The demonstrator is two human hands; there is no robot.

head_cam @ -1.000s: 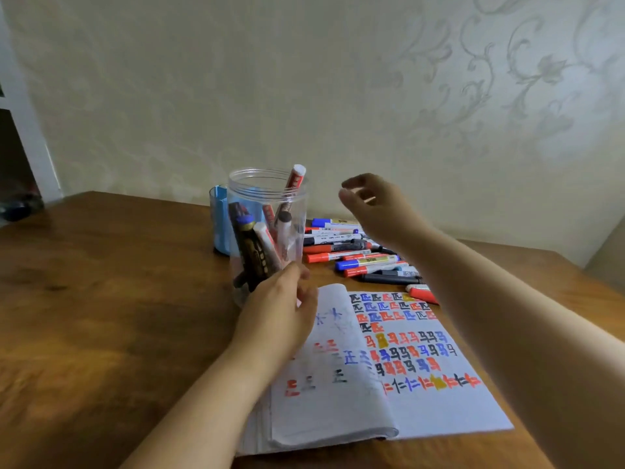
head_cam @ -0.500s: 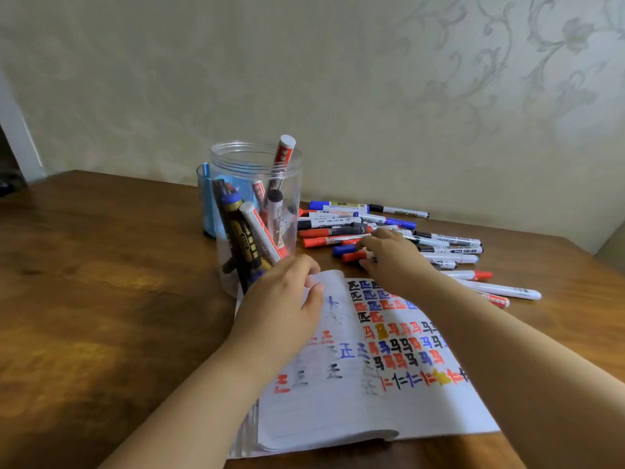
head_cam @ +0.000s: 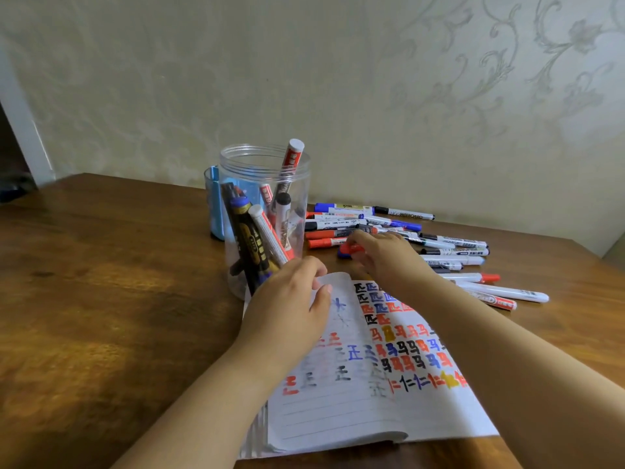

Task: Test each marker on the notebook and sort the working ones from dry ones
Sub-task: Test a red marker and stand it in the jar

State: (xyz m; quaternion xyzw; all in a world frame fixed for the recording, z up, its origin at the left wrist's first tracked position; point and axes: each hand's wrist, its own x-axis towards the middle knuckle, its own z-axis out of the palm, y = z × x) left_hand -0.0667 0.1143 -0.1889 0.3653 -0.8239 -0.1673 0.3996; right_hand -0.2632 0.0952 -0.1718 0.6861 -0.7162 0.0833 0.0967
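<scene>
My right hand [head_cam: 382, 255] curls over a red-capped marker [head_cam: 350, 249] in the pile on the desk [head_cam: 101, 316] beyond the notebook [head_cam: 372, 401], which my left hand [head_cam: 287, 306] pins with relaxed fingers; light, stiff and slick, it wants a mid-barrel pinch.

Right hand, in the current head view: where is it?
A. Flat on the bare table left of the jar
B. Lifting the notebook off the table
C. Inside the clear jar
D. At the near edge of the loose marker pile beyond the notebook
D. The right hand sits among the loose markers just past the notebook, fingers at a red-capped marker; the clear jar stands to its left.
</scene>
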